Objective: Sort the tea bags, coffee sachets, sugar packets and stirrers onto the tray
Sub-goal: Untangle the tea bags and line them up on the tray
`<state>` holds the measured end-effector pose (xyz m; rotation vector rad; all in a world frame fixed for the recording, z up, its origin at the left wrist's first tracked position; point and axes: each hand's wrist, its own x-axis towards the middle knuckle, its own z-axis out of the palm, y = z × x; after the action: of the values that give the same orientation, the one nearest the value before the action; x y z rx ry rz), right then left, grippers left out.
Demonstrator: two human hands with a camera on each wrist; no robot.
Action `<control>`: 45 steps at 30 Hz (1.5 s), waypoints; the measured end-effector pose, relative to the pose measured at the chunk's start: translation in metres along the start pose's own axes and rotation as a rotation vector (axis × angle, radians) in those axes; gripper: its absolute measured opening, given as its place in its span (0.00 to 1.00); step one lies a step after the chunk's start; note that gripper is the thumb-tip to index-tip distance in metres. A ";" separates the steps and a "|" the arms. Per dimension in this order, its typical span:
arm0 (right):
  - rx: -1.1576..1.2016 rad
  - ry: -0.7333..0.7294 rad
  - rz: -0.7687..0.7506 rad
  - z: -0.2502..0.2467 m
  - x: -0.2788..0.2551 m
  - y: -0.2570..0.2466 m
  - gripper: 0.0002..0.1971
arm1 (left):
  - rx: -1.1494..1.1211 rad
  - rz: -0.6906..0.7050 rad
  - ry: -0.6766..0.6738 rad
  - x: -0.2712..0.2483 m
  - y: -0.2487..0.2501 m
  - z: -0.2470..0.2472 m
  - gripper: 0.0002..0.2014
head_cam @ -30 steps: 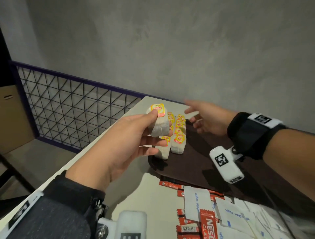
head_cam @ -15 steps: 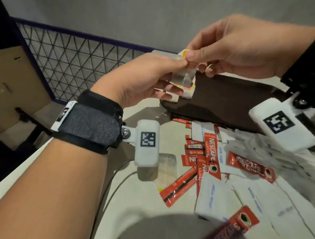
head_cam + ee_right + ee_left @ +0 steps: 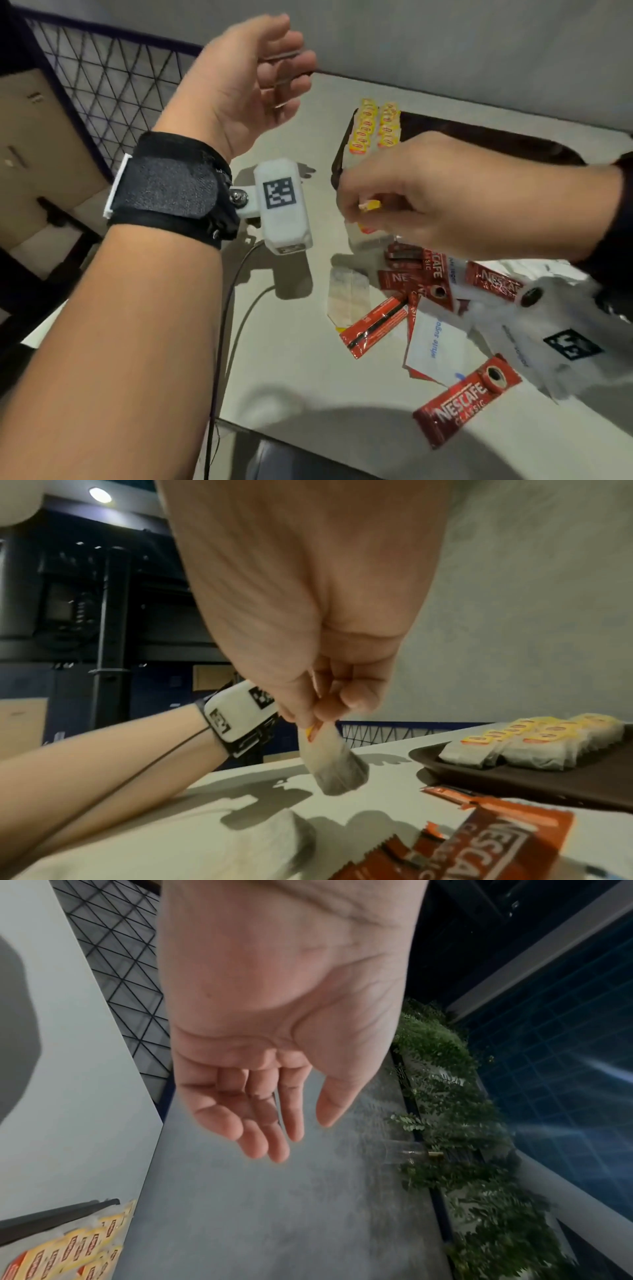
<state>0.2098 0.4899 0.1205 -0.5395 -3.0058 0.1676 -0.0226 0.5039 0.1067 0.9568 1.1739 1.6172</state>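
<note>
At the near edge of the pale surface (image 3: 308, 394) a red Nescafe sachet (image 3: 467, 399) lies flat, apart from the rest. Just beyond it is a loose heap of more red coffee sachets (image 3: 416, 284) overlapping white sugar packets (image 3: 435, 349), with one loose tea bag (image 3: 347, 296) lying flat on the surface at the heap's left side.

Above the far side of the heap, the right hand (image 3: 455, 202) pinches a tea bag (image 3: 334, 761) by its yellow-and-red tag between thumb and fingertips; the bag hangs clear of the surface, just short of the tray's near left corner.

The dark brown tray (image 3: 496, 140) sits toward the far right of the surface. In its left end two rows of tea bags (image 3: 375, 126) with yellow tags lie side by side, touching each other.

The left hand (image 3: 246, 82) is raised over the far left edge of the surface, palm up, fingers loosely curled and holding nothing. A black mesh railing (image 3: 113, 78) and a grey wall (image 3: 445, 41) stand behind.
</note>
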 end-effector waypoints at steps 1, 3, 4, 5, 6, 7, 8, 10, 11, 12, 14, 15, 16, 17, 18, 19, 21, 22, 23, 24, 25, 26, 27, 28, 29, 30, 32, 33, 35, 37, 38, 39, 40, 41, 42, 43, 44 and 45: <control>-0.074 0.003 -0.057 0.004 0.002 -0.001 0.07 | -0.017 -0.001 0.013 0.000 0.000 -0.001 0.09; -0.222 -0.025 -0.122 0.010 0.004 -0.008 0.07 | -0.040 -0.003 0.036 0.001 -0.001 -0.003 0.08; -0.276 -0.063 -0.142 0.013 0.003 -0.015 0.07 | -0.048 -0.004 0.047 0.002 -0.001 -0.004 0.08; -0.314 -0.105 -0.162 0.016 0.002 -0.022 0.06 | -0.054 -0.004 0.057 0.002 -0.002 -0.005 0.08; -0.335 -0.151 -0.180 0.020 -0.001 -0.029 0.05 | -0.058 -0.004 0.066 0.003 -0.002 -0.005 0.07; -0.342 -0.196 -0.184 0.024 -0.003 -0.034 0.05 | -0.065 -0.004 0.074 0.004 -0.002 -0.006 0.07; -0.330 -0.213 -0.173 0.028 -0.004 -0.038 0.08 | -0.076 -0.004 0.079 0.004 -0.002 -0.006 0.07; -0.314 -0.223 -0.150 0.035 -0.007 -0.043 0.14 | -0.103 -0.003 0.083 0.004 -0.002 -0.006 0.06; -0.326 -0.228 -0.151 0.037 -0.009 -0.045 0.14 | -0.114 -0.004 0.085 0.004 -0.002 -0.006 0.06; -0.342 -0.243 -0.149 0.040 -0.010 -0.046 0.13 | -0.121 -0.006 0.087 0.004 -0.001 -0.006 0.06; -0.339 -0.256 -0.133 0.041 -0.012 -0.048 0.11 | -0.127 -0.007 0.092 0.003 0.000 -0.006 0.06; -0.313 -0.278 -0.118 0.039 -0.011 -0.052 0.12 | -0.129 -0.006 0.094 0.002 0.001 -0.006 0.06; -0.284 -0.302 -0.097 0.037 -0.010 -0.054 0.12 | -0.131 -0.006 0.097 0.002 0.001 -0.005 0.06; -0.266 -0.348 -0.066 0.034 -0.008 -0.058 0.12 | -0.130 -0.004 0.099 0.002 0.002 -0.005 0.06; -0.247 -0.376 -0.029 0.032 -0.007 -0.060 0.12 | -0.129 -0.003 0.101 0.001 0.002 -0.005 0.06; -0.220 -0.364 -0.002 0.031 -0.008 -0.059 0.11 | -0.128 -0.002 0.101 0.001 0.002 -0.005 0.06; -0.230 -0.346 0.014 0.029 -0.008 -0.060 0.09 | -0.128 -0.001 0.099 0.001 0.003 -0.004 0.06; -0.249 -0.335 0.028 0.029 -0.008 -0.061 0.09 | -0.127 0.002 0.097 0.001 0.003 -0.004 0.07; -0.250 -0.321 0.049 0.030 -0.009 -0.062 0.09 | -0.123 0.006 0.095 0.001 0.002 -0.004 0.07; -0.245 -0.311 0.067 0.030 -0.010 -0.064 0.10 | -0.117 0.009 0.092 0.001 0.002 -0.004 0.07; -0.253 -0.306 0.080 0.031 -0.010 -0.065 0.12 | -0.109 0.012 0.088 0.001 0.002 -0.004 0.07; -0.259 -0.298 0.085 0.033 -0.009 -0.067 0.13 | -0.101 0.013 0.084 0.001 0.001 -0.003 0.07; -0.248 -0.280 0.082 0.036 -0.009 -0.067 0.12 | -0.094 0.012 0.083 0.002 0.001 -0.003 0.07; -0.230 -0.266 0.087 0.039 -0.009 -0.067 0.09 | -0.089 0.012 0.082 0.002 0.001 -0.003 0.07; -0.228 -0.255 0.097 0.043 -0.009 -0.066 0.05 | -0.085 0.012 0.081 0.002 0.000 -0.002 0.07; -0.237 -0.250 0.107 0.046 -0.009 -0.066 0.02 | -0.083 0.013 0.082 0.003 0.000 -0.002 0.07; -0.233 -0.249 0.130 0.055 -0.010 -0.061 0.01 | -0.072 0.015 0.082 0.003 -0.001 -0.001 0.07; -0.226 -0.250 0.149 0.057 -0.009 -0.060 0.01 | -0.063 0.015 0.080 0.003 -0.002 0.000 0.07; -0.217 -0.198 0.150 0.060 -0.007 -0.055 0.04 | -0.048 0.015 0.077 0.003 -0.002 0.002 0.07; -0.146 -0.135 0.145 0.056 -0.007 -0.057 0.04 | -0.037 0.014 0.076 0.004 -0.003 0.003 0.06; -0.105 -0.115 0.151 0.052 -0.007 -0.058 0.03 | -0.032 0.015 0.073 0.004 -0.003 0.003 0.06; -0.065 -0.104 0.172 0.047 -0.007 -0.060 0.06 | -0.029 0.015 0.071 0.004 -0.004 0.004 0.06; -0.017 -0.090 0.200 0.042 -0.007 -0.060 0.08 | -0.026 0.015 0.069 0.004 -0.004 0.004 0.06; 0.044 -0.058 0.233 0.037 -0.006 -0.058 0.08 | -0.024 0.015 0.067 0.004 -0.004 0.004 0.06; 0.104 -0.017 0.274 0.033 -0.006 -0.055 0.07 | -0.022 0.014 0.067 0.004 -0.005 0.004 0.06; 0.175 0.018 0.329 0.028 -0.006 -0.049 0.06 | -0.017 0.013 0.066 0.004 -0.005 0.005 0.05; 0.277 0.046 0.388 0.024 -0.006 -0.042 0.05 | -0.012 0.010 0.060 0.004 -0.004 0.007 0.05; 0.417 0.065 0.436 0.020 -0.006 -0.035 0.05 | -0.010 0.001 0.049 0.004 -0.004 0.008 0.06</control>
<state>0.2016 0.4530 0.1050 -1.1035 -2.6277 0.7619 -0.0155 0.5104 0.1049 0.9165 1.1979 1.6542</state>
